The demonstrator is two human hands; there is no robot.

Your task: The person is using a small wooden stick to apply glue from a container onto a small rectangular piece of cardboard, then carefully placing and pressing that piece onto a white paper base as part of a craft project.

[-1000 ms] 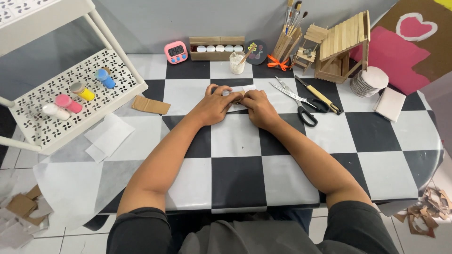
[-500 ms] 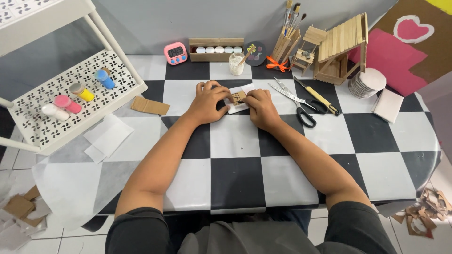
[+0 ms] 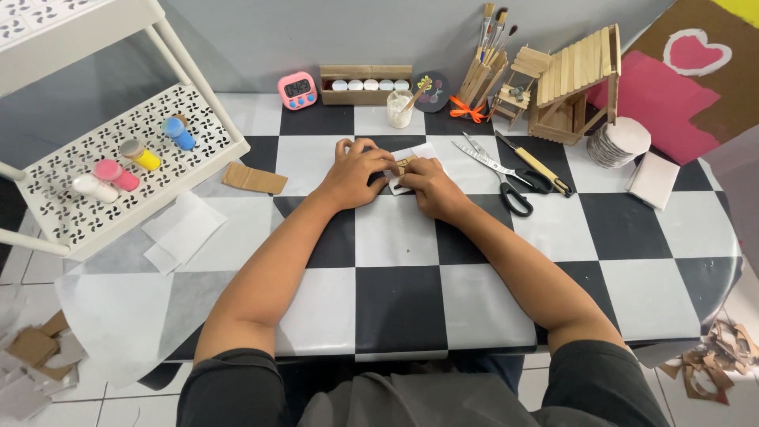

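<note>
You had a small tan cardboard piece (image 3: 405, 165) pinched between the fingertips of both hands, over a white paper sheet (image 3: 417, 155) lying on the black-and-white checkered table (image 3: 395, 237). The step in hand looked like pressing or folding that piece into shape; the next move would call for steady fingertip pressure without letting it slip. Your left hand (image 3: 357, 170) was curled, fingers closed on the piece's left side, and your right hand (image 3: 427, 183) was closed on its right side, the 2 hands touching, both forearms flat on the table. Just right of the grip lay black-handled scissors (image 3: 500, 175); well left of it lay a brown cardboard strip (image 3: 254, 179).
</note>
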